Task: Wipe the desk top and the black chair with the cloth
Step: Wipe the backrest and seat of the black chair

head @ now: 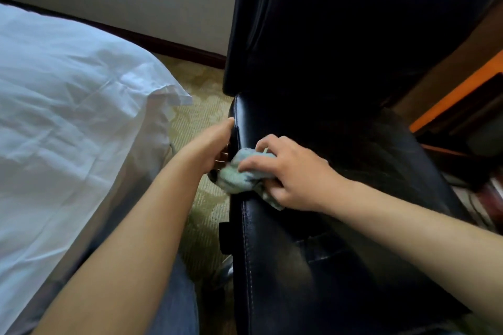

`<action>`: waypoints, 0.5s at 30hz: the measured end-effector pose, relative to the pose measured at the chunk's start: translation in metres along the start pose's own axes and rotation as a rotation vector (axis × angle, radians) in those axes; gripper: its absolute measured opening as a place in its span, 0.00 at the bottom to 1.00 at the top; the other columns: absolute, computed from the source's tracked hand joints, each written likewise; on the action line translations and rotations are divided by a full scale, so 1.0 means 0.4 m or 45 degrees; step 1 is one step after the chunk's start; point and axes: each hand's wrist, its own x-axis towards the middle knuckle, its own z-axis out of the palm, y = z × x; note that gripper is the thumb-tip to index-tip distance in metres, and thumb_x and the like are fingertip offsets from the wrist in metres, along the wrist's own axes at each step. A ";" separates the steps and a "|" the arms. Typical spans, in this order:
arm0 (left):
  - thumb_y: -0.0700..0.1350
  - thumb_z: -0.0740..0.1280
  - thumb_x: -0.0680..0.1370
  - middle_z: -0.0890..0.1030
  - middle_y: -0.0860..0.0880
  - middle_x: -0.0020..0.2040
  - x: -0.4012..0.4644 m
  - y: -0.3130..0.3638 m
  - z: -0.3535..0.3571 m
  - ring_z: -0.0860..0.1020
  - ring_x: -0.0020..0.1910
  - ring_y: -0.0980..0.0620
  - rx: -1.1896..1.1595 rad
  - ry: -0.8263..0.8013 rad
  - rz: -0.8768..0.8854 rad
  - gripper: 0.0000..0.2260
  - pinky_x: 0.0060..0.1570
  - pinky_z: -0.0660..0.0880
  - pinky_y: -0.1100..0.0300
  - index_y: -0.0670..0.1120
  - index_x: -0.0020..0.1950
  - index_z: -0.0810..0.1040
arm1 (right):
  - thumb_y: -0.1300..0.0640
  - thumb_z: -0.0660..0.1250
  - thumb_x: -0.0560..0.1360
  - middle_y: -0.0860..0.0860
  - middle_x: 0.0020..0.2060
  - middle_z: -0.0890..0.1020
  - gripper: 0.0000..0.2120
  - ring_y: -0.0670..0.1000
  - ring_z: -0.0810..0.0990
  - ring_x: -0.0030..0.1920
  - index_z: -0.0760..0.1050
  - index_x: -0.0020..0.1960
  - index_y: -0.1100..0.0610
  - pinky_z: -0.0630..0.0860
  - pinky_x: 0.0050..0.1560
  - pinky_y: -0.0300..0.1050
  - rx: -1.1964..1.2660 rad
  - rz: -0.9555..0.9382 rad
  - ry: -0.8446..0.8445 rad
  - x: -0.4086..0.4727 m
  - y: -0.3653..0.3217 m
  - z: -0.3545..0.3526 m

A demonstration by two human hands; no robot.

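Observation:
The black leather chair point(313, 266) fills the middle and right of the view, its tall backrest rising at the top. A crumpled pale green cloth point(243, 171) lies on the left edge of the seat. My right hand point(294, 174) grips the cloth and presses it onto the leather. My left hand point(212, 144) holds the seat's left edge, fingers curled under it and partly hidden. The desk point(460, 90) shows only as a brown and orange strip at the far right.
A bed with a white sheet point(68, 103) stands close on the left. Patterned yellowish carpet point(201, 212) runs in the narrow gap between bed and chair. A dark skirting board point(163, 43) lines the pale wall behind. Dark objects sit under the desk at right.

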 end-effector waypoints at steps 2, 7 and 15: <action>0.57 0.57 0.83 0.78 0.47 0.40 0.001 0.000 0.008 0.77 0.39 0.47 0.032 0.009 0.021 0.17 0.42 0.75 0.55 0.48 0.42 0.74 | 0.52 0.65 0.74 0.49 0.62 0.73 0.23 0.53 0.74 0.56 0.75 0.68 0.39 0.73 0.43 0.45 -0.002 -0.182 -0.050 -0.047 -0.011 -0.001; 0.55 0.58 0.83 0.79 0.46 0.44 -0.005 0.001 0.020 0.77 0.43 0.46 0.097 0.041 0.070 0.15 0.46 0.75 0.53 0.48 0.47 0.76 | 0.52 0.62 0.73 0.50 0.64 0.76 0.25 0.59 0.78 0.57 0.75 0.69 0.40 0.76 0.56 0.53 -0.109 0.037 0.045 0.032 0.171 0.003; 0.44 0.61 0.81 0.73 0.48 0.61 -0.021 0.014 0.024 0.74 0.54 0.49 0.345 0.213 0.413 0.13 0.56 0.74 0.52 0.48 0.65 0.77 | 0.57 0.63 0.74 0.45 0.67 0.70 0.28 0.56 0.70 0.62 0.70 0.70 0.35 0.73 0.57 0.51 -0.061 0.488 0.083 0.071 0.142 0.004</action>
